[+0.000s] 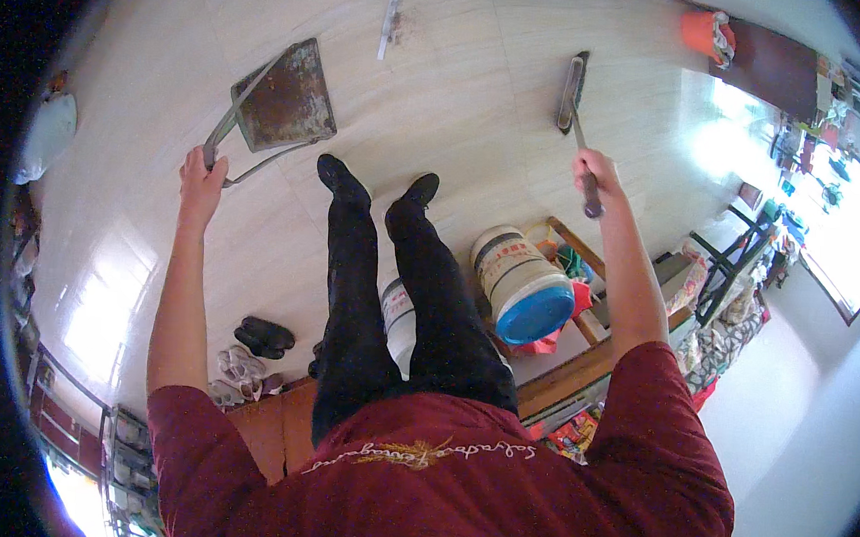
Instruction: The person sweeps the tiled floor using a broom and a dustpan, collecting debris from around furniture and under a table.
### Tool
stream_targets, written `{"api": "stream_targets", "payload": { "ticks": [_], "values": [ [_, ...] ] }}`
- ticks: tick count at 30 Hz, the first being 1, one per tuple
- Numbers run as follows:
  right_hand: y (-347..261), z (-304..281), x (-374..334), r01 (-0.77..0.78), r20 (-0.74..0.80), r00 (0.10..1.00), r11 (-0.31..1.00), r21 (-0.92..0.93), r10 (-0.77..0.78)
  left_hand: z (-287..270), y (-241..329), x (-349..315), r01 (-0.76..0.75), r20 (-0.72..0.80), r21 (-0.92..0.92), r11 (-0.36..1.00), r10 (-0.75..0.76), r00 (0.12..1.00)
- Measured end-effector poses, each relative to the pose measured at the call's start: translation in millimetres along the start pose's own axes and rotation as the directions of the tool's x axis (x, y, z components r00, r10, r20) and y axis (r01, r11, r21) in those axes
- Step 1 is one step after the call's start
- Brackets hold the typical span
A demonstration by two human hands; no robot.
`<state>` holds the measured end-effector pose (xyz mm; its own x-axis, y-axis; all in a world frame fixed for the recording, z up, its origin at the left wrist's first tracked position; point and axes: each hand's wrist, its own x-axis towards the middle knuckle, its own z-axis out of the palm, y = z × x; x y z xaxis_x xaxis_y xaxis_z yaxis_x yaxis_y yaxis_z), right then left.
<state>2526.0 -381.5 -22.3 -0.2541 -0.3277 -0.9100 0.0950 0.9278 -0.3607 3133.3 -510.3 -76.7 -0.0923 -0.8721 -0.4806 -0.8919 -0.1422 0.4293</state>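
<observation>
My left hand [202,177] is closed around the handle of a worn metal dustpan [288,101], whose rusty, scuffed pan lies ahead and to the left of my feet. In my right hand [598,172] is the dark handle of a broom [569,93]; its long, narrow head is ahead of that hand, at the floor. Between the two tools, farther off, a small dark patch of debris [400,24] lies beside a thin white strip [390,19] on the pale floor. Dustpan and broom are well apart.
A white bucket with a blue lid [535,313] stands right of my legs, near a wooden frame [577,247]. Dark shoes [264,338] and pale shoes [241,370] lie to the left. An orange-red bin [707,36] stands far right. A whitish bag [50,137] is at the left edge.
</observation>
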Motion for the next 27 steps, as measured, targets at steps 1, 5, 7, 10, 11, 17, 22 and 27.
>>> {"api": "stream_targets", "payload": {
  "ticks": [1, 5, 7, 10, 11, 17, 22, 27],
  "values": [
    [2.1, 6.3, 16.0, 0.087, 0.009, 0.996, 0.995, -0.038, -0.087, 0.5, -5.1, 2.8, -0.028, -0.003, 0.0, 1.0, 0.028, 1.0],
    [51.9, 64.2, 40.0, 0.219, -0.109, 0.956, 0.912, -0.346, -0.271, 3.2, -4.9, 11.4, -0.038, -0.072, 0.061, 0.997, 0.043, 0.996],
    [35.3, 137.6, -18.4, 0.102, -0.258, 0.942, 0.916, -0.387, -0.214, 2.0, -12.2, 11.5, -0.031, 0.003, 0.031, 0.999, 0.031, 1.0],
    [24.3, 160.0, -82.0, 0.132, -0.022, 0.99, 0.96, -0.249, -0.142, 1.3, -20.8, 16.3, 0.074, 0.039, -0.019, 0.997, -0.074, 0.997],
    [21.0, 158.0, -98.5, 0.135, 0.0, 0.991, 0.979, -0.155, -0.136, 3.3, -22.1, 18.9, 0.126, 0.042, -0.036, 0.991, -0.125, 0.991],
    [54.7, 150.9, -190.6, 0.03, -0.039, 0.999, 0.988, 0.154, -0.024, 11.1, -24.8, 26.9, -0.003, -0.039, 0.141, 0.99, 0.008, 0.999],
    [85.0, 180.1, -226.0, -0.077, -0.092, 0.987, 0.895, 0.439, 0.13, -7.6, 6.2, 12.3, 0.118, 0.073, -0.074, 0.99, -0.112, 0.991],
    [71.6, 216.8, -219.8, -0.249, -0.003, 0.928, 0.627, 0.738, 0.372, -31.7, 16.4, 16.5, 0.116, 0.296, 0.068, 0.991, -0.131, 0.946]
  ]
}}
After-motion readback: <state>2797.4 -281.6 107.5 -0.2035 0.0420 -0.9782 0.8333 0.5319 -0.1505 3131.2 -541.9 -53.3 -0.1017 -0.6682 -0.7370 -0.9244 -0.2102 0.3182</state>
